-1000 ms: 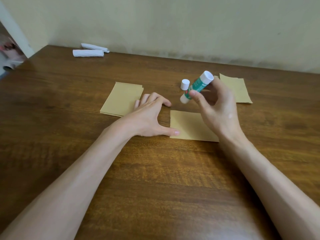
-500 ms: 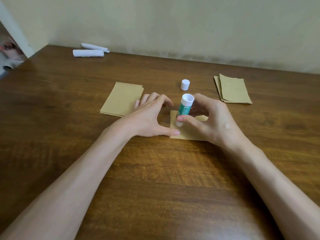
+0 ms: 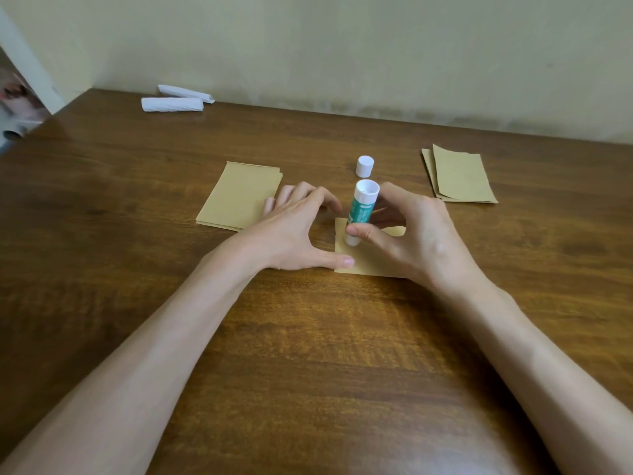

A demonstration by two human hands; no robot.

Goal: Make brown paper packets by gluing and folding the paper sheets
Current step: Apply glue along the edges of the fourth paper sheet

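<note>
1. The right hand (image 3: 421, 241) has its grip wrapped round the glue stick (image 3: 361, 214). The thumb lies across the front low down and the fingers sit behind it, so it's holding the stick and nothing else.
2. The stick stands nearly upright, white end up. Its lower end is down on the brown sheet (image 3: 370, 262), close to the sheet's left edge.
3. The left hand (image 3: 294, 231) has a loose, wide grip with nothing in it. The thumb lies flat on the sheet's near-left corner, and the fingers arch over and come down by its far-left corner.
4. The sheet lies flat mid-surface, and the right hand covers a good part of it.
5. The white cap (image 3: 364, 165) stands by itself just behind the hands.
6. To the left is a neat stack of brown sheets (image 3: 239, 197), with the left hand's fingers just beside its right edge. I can't tell if they touch it. Well apart on the right is a looser pile of brown pieces (image 3: 459, 174), with the top piece skewed.
7. The surface (image 3: 308, 354) is dark wood with heavy grain, set against a plain pale yellowish wall (image 3: 342, 46) that's scuffed along the bottom. 2 white paper rolls (image 3: 171, 104) lie at the far-left corner by the wall.
8. As for writing, the stick has a green label with white print, but it's too small to read.
</note>
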